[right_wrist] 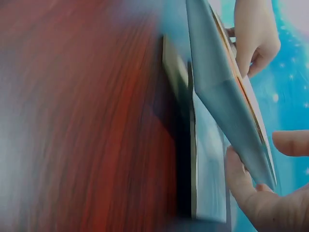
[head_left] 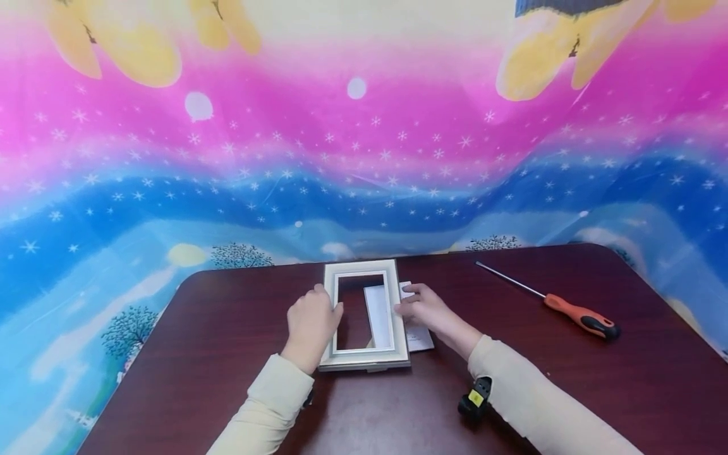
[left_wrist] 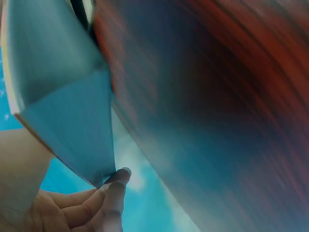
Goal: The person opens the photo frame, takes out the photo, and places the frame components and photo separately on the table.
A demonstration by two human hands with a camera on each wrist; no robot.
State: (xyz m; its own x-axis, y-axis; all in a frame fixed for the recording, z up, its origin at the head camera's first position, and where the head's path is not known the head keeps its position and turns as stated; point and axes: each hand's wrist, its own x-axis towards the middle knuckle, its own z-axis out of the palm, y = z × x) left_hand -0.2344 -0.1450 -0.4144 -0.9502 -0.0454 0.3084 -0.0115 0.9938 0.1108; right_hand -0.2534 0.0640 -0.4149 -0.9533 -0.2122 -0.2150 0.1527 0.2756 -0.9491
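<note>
A white picture frame (head_left: 400,328) with an open centre is held tilted above the dark table. On its left side my left hand (head_left: 309,322) grips it, thumb over the front; the left wrist view shows the fingertips (left_wrist: 118,179) at its back. My right hand (head_left: 426,309) is at the right side, its fingers (right_wrist: 236,171) behind the frame and the thumb in front, apart from the surface in the right wrist view. Behind the frame lies a flat white panel (head_left: 419,339), partly hidden and also visible through the opening. Its kind is unclear.
A screwdriver (head_left: 574,313) with an orange and black handle lies at the right of the dark red-brown table (head_left: 227,328). Behind the table hangs a colourful snowflake cloth (head_left: 387,164). A black device (head_left: 474,399) is strapped under the right sleeve.
</note>
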